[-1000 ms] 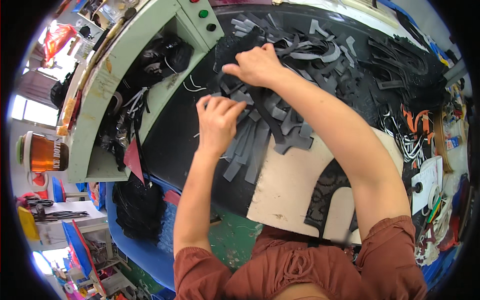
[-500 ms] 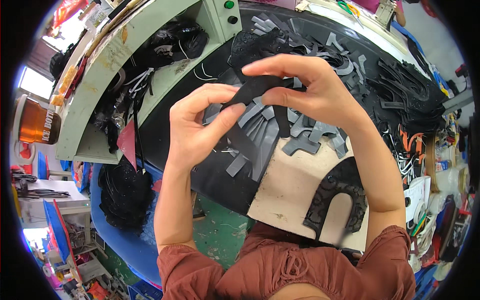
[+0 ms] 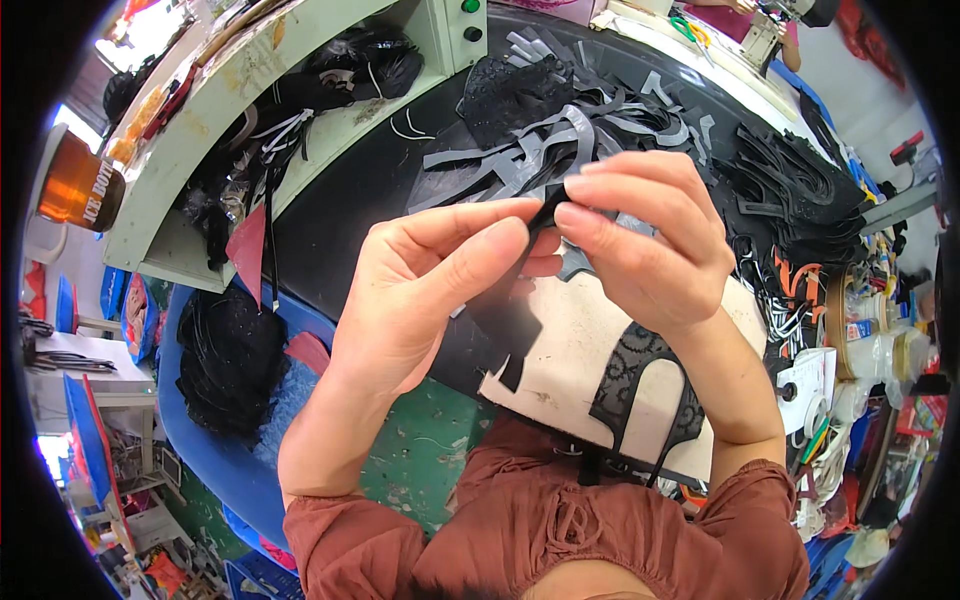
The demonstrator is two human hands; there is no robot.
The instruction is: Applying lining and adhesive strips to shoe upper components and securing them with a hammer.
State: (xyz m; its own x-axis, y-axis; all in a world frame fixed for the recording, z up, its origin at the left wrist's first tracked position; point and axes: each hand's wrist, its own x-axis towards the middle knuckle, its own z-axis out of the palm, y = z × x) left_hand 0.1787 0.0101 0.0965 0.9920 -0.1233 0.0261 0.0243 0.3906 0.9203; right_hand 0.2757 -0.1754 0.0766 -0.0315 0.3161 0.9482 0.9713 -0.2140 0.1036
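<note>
A dark, flexible strip of black material [image 3: 546, 208] is pinched between both of my hands above the worktable. My left hand [image 3: 420, 275] grips it with thumb and forefinger, and my right hand [image 3: 650, 245] holds the upper end between thumb and fingertips. A dark flap [image 3: 505, 325] hangs below my left fingers; it seems to belong to the same piece, but the fingers hide the join. Below my right hand, a U-shaped black lace piece [image 3: 625, 375] lies on a beige board [image 3: 560, 370].
Grey and black cut strips [image 3: 520, 165] are heaped beyond my hands. Stacked black curved pieces [image 3: 800, 185] lie at the right. A pale green machine housing [image 3: 165, 235] stands at the left, above a blue bin [image 3: 190, 400] with black pieces. Scissors [image 3: 690, 30] lie at the far edge.
The black piece was arched between my hands; now my fingertips pinch it close together. Both hands have come lower and nearer to me, and the head view has shifted slightly.
</note>
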